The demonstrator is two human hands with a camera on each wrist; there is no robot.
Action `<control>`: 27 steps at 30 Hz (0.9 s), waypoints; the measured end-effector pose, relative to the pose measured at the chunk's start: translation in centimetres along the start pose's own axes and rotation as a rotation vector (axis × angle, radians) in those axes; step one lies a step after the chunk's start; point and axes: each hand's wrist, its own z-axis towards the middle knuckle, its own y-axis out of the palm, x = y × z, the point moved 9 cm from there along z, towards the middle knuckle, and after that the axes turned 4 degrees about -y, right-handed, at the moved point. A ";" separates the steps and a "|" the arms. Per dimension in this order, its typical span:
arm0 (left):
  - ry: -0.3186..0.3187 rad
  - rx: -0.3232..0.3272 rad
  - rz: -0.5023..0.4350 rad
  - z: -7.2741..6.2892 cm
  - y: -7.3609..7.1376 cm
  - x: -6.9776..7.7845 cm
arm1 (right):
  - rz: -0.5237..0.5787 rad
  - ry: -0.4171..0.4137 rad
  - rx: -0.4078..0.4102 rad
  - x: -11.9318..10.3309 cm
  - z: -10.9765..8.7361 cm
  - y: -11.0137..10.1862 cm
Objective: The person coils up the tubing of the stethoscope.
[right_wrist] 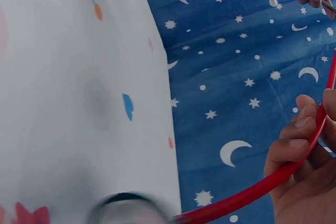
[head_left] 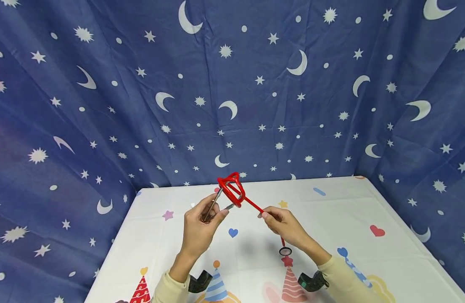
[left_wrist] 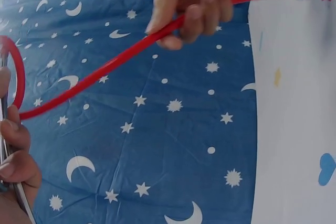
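A stethoscope with red tubing [head_left: 254, 205] is held up over the table between both hands. My left hand [head_left: 198, 229] grips its metal ear tubes [head_left: 213, 203], and the tubing is looped around their upper ends. A whitish ear tip [right_wrist: 273, 2] sticks out beside the left fingers in the right wrist view. With thumb and curled fingers, my right hand [head_left: 285, 223] pinches the tubing partway along. Below that hand dangles the round, black-rimmed chest piece [head_left: 285, 251], blurred in the right wrist view. In the left wrist view, the tubing [left_wrist: 105, 72] runs slanting from one hand to the other.
Beneath the hands lies a white tablecloth [head_left: 251, 269] printed with party hats, hearts and stars. A blue curtain [head_left: 255, 113] with moons and stars hangs behind and at both sides. Each wrist carries a black device, the left one [head_left: 200, 282] and the right one [head_left: 312, 281].
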 end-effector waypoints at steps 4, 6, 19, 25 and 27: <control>-0.082 0.079 -0.023 0.5 -1.3 -0.7 | 0.010 0.003 -0.028 0.6 -0.6 0.4; -0.117 0.110 -0.018 0.8 -1.9 -0.6 | -0.002 0.009 -0.032 0.9 -1.0 0.6; -0.173 0.154 0.154 1.3 -2.9 0.2 | -0.157 -0.087 -0.042 -1.7 -3.0 1.2; -0.168 0.147 0.186 1.0 -2.7 -2.2 | -0.199 -0.132 -0.043 -3.6 -3.8 1.1; -0.176 0.128 0.203 0.8 -2.6 -3.7 | -0.213 -0.150 -0.043 -4.2 -4.0 1.0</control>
